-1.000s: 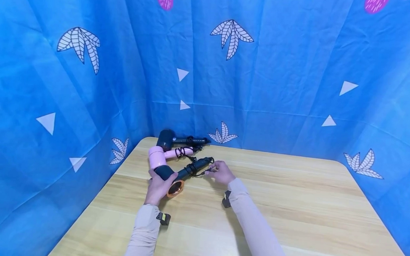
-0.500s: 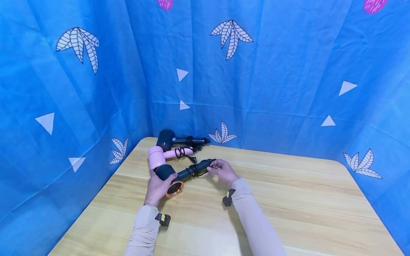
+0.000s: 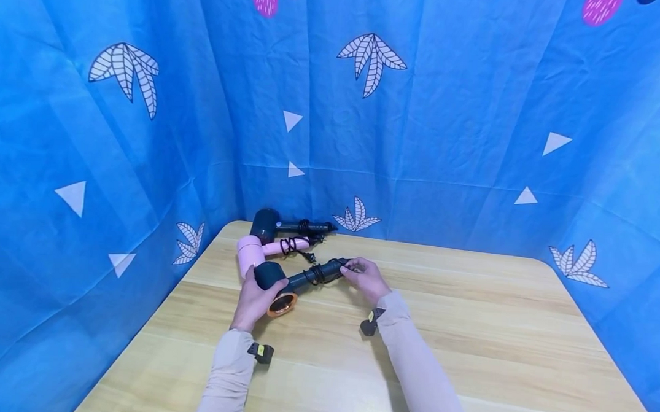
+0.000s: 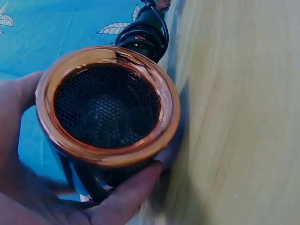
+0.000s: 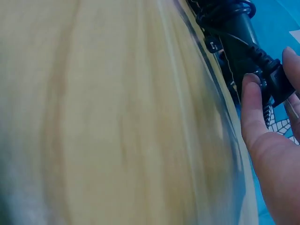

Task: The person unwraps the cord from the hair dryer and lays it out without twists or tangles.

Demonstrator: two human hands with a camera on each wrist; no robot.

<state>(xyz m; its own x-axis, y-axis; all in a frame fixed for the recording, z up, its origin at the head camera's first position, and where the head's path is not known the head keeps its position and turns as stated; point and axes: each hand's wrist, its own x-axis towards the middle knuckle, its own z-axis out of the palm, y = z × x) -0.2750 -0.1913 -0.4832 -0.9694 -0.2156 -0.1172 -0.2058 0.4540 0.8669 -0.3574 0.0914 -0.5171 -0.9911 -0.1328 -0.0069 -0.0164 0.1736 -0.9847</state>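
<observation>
A dark hair dryer (image 3: 269, 276) with a copper-coloured nozzle ring (image 4: 112, 158) lies toward the table's left, its black cord (image 5: 225, 11) coiled about the handle. My left hand (image 3: 255, 301) grips the dryer's head, thumb on the near side, fingers around the back. Its mesh outlet faces the left wrist camera. At the handle's far end, my right hand (image 3: 368, 280) pinches the black plug (image 5: 280, 84) close against the handle, with the thumb (image 5: 253, 101) touching there. Part of the plug is covered by the fingers.
Just behind lies a pink hair dryer (image 3: 249, 251) with its cord wrapped. Another dark hair dryer (image 3: 265, 223) rests beyond it at the table's back left corner. Blue patterned curtains (image 3: 450, 113) rise around the wooden table (image 3: 496, 336).
The right hand has brought the cord's end from beside the handle up against the handle's end. The left hand keeps its grip on the dryer's head, which has turned slightly.
</observation>
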